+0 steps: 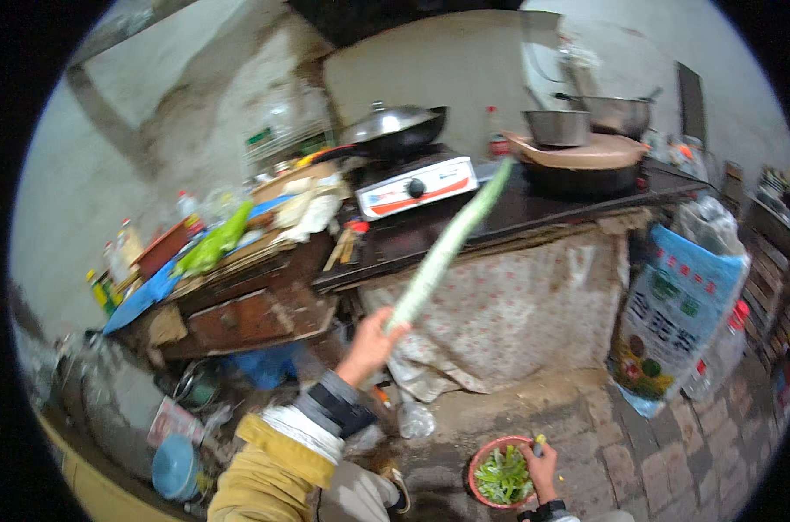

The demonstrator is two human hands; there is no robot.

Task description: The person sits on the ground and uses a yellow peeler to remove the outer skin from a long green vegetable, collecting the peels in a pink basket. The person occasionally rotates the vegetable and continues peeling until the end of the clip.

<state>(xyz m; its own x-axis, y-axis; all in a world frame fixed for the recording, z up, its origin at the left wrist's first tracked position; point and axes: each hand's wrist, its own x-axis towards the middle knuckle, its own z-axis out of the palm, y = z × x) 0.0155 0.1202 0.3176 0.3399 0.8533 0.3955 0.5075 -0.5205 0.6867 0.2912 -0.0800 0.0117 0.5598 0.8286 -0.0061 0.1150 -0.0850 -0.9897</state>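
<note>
My left hand grips the lower end of a long, pale green stem-like vegetable, perhaps a stalk or gourd. It slants up to the right in front of the dark counter. My right hand is low, at the right rim of a round red plastic basket. A small yellow-tipped object with a grey part is held between its fingers; I cannot tell what it is. Chopped green vegetable pieces lie in the basket, which stands on the floor.
A dark counter bears a gas stove with a lidded wok, and pots at the right. A cluttered wooden table adjoins it at the left. On the brick floor are a blue-white sack and a blue bucket.
</note>
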